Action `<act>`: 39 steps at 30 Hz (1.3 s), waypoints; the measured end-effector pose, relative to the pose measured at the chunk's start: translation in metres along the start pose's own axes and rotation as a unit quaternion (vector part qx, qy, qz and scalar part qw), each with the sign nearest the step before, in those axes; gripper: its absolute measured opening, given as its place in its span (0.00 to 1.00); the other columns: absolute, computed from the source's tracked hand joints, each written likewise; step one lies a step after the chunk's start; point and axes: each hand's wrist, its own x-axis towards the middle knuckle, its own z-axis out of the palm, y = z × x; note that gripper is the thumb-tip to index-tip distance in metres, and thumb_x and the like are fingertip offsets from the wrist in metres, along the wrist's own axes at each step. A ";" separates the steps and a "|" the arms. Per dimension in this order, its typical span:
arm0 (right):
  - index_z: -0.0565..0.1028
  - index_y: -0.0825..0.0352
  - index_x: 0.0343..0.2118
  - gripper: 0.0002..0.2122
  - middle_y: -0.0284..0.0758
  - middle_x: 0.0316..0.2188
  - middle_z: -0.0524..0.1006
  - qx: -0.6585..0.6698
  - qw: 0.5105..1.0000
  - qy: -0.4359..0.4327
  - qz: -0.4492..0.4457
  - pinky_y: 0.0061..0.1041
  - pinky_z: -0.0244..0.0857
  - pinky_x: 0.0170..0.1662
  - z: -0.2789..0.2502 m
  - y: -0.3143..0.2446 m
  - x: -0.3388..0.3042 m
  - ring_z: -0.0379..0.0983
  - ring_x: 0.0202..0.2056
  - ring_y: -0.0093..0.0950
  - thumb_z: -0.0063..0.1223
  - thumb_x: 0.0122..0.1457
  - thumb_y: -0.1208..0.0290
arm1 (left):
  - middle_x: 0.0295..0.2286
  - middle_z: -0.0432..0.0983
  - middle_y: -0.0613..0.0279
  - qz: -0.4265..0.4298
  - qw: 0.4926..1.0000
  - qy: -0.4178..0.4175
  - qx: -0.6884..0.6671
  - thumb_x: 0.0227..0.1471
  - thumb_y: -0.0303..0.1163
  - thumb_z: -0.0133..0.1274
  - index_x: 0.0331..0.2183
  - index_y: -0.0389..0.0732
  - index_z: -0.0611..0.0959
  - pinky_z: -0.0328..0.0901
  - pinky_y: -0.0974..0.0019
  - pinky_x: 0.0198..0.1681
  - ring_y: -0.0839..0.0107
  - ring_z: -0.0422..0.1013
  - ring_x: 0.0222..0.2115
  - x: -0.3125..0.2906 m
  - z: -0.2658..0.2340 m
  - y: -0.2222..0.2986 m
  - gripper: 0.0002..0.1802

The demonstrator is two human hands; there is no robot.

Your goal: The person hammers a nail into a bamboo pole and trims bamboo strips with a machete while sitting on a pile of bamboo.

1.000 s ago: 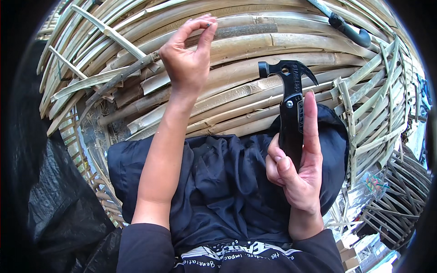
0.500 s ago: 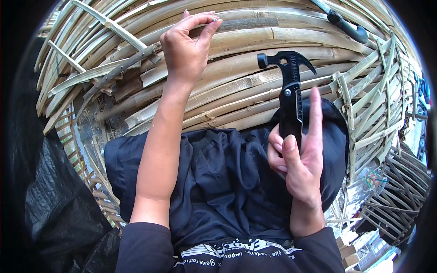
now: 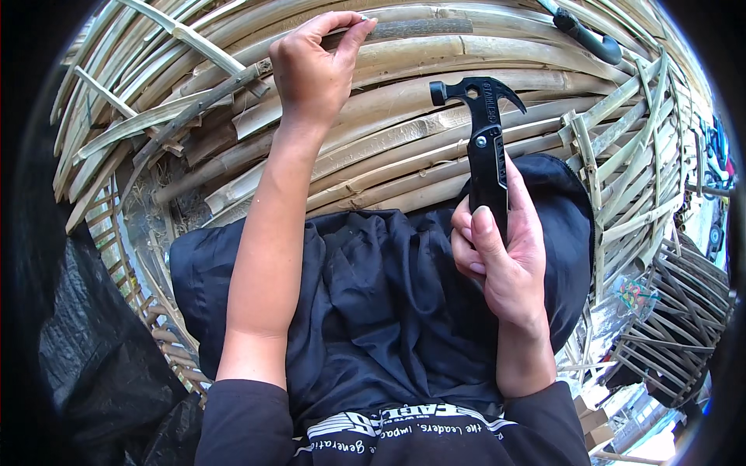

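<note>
A black claw hammer [image 3: 485, 128] stands upright in my right hand [image 3: 509, 268], which is closed round its handle above my right thigh. Its flat face points left and its claw right. Farther off, my left hand [image 3: 315, 74] reaches over the split bamboo slats [image 3: 451, 53], thumb and forefinger pinched together. A tiny speck shows at those fingertips, too small to name. Beside the pinch lies a dark, rough wooden strip [image 3: 426, 29] along the slats.
Loose bamboo sticks [image 3: 206, 50] cross the slats at the left. A dark curved handle [image 3: 594, 43] lies at the far right. Black sheeting [image 3: 85, 326] hangs at left. Dark trousers [image 3: 350, 272] cover my lap, and a slatted bamboo frame [image 3: 668, 326] stands at lower right.
The hammer has shifted slightly up and left. My right forefinger, stretched out before, now lies along the hammer's handle. My left hand keeps its pinch, in nearly the same place.
</note>
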 end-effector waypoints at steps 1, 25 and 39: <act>0.47 0.59 0.69 0.33 0.30 0.27 0.63 0.001 1.000 -0.006 -0.001 0.11 0.46 0.19 -0.001 0.001 0.000 0.53 0.17 0.12 0.51 0.67 0.65 | 0.24 0.83 0.56 0.000 1.000 0.000 0.000 0.47 0.34 0.67 0.29 0.36 0.88 0.70 0.70 0.29 0.70 0.78 0.23 0.000 0.000 0.000 0.11; 0.50 0.58 0.69 0.25 0.34 0.29 0.64 0.034 0.999 0.005 0.016 0.10 0.49 0.21 0.003 -0.003 0.008 0.53 0.18 0.13 0.38 0.72 0.63 | 0.25 0.82 0.56 0.102 0.994 0.031 0.006 0.48 0.31 0.65 0.28 0.36 0.86 0.72 0.66 0.33 0.63 0.79 0.25 -0.001 0.005 -0.010 0.08; 0.65 0.69 0.57 0.19 0.44 0.27 0.78 -0.532 0.821 0.000 -0.208 0.34 0.69 0.32 0.025 -0.061 0.065 0.77 0.29 0.36 0.51 0.64 0.72 | 0.26 0.82 0.58 0.177 0.980 0.072 0.049 0.46 0.34 0.65 0.26 0.41 0.85 0.72 0.59 0.43 0.57 0.78 0.31 -0.004 0.013 -0.023 0.07</act>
